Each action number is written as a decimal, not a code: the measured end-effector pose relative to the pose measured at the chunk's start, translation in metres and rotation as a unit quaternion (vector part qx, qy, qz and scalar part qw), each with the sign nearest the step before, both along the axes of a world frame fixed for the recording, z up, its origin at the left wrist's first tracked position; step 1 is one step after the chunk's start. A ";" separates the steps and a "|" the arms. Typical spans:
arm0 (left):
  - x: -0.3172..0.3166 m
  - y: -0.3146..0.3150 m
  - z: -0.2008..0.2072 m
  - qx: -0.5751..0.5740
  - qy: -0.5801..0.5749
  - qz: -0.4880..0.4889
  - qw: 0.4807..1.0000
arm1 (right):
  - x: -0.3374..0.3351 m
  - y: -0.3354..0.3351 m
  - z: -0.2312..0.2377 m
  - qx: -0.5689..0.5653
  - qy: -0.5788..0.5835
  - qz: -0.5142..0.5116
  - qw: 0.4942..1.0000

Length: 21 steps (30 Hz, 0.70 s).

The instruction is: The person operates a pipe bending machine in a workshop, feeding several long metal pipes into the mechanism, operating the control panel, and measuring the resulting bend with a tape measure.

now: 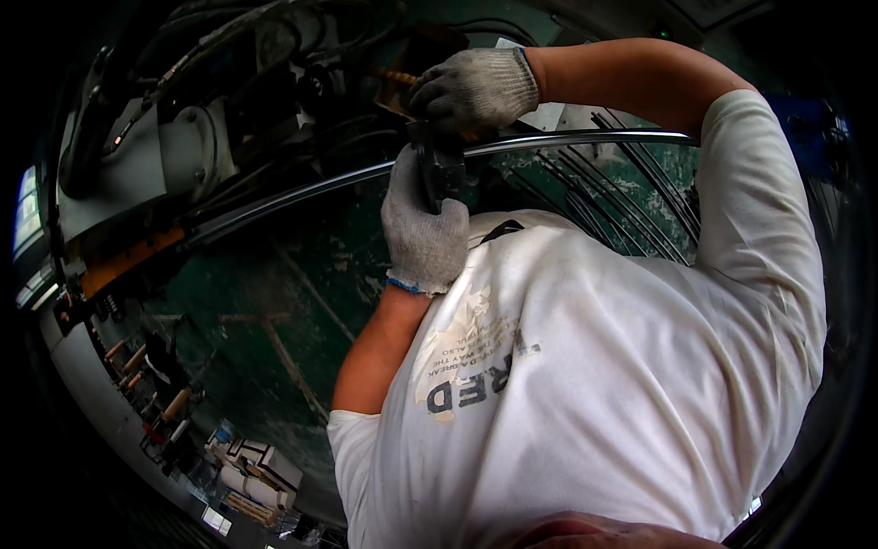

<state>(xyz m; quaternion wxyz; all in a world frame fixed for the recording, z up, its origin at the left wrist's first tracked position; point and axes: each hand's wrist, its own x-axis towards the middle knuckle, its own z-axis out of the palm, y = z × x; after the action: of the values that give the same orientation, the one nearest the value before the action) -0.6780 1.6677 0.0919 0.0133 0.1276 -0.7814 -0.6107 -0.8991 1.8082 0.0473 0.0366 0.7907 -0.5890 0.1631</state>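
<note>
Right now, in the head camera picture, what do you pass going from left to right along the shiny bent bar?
Orange strip → grey machine housing → left hand on the dark tool → right hand → black rods.

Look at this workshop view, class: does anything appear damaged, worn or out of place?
The green floor is scuffed, its paint worn in pale streaks. The white shirt is stained and its print is flaking. Both gloved hands, left hand and right hand, grip a dark tool normally.
</note>
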 end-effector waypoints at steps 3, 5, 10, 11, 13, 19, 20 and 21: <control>-0.002 -0.001 0.004 -0.006 -0.017 -0.006 1.000 | -0.003 -0.001 -0.002 0.003 0.016 0.011 1.000; -0.001 0.001 0.005 -0.007 -0.034 0.002 0.999 | -0.007 -0.004 -0.004 -0.018 0.025 0.031 0.999; -0.002 0.003 0.006 0.041 -0.009 0.013 0.999 | -0.004 -0.004 0.004 0.005 0.028 0.020 0.999; -0.001 0.002 0.006 0.041 -0.013 0.010 0.999 | -0.004 -0.004 0.006 0.008 0.019 0.023 1.000; 0.002 -0.003 0.002 0.010 -0.018 -0.003 1.000 | -0.004 -0.002 0.006 0.054 -0.091 -0.008 0.994; 0.000 0.001 0.000 0.001 0.009 0.008 1.000 | 0.001 0.010 -0.028 0.152 -0.424 -0.152 0.880; 0.000 0.002 0.001 0.005 0.012 0.011 1.000 | 0.002 0.009 -0.036 0.143 -0.427 -0.160 0.878; 0.000 0.001 0.003 -0.005 -0.004 0.005 1.000 | 0.004 0.010 -0.044 0.128 -0.423 -0.164 0.882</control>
<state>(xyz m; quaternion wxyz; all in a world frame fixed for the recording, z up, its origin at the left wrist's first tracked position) -0.6783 1.6689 0.0949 0.0143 0.1341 -0.7840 -0.6059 -0.8948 1.8177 0.0031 -0.2913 0.5365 -0.6857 0.3964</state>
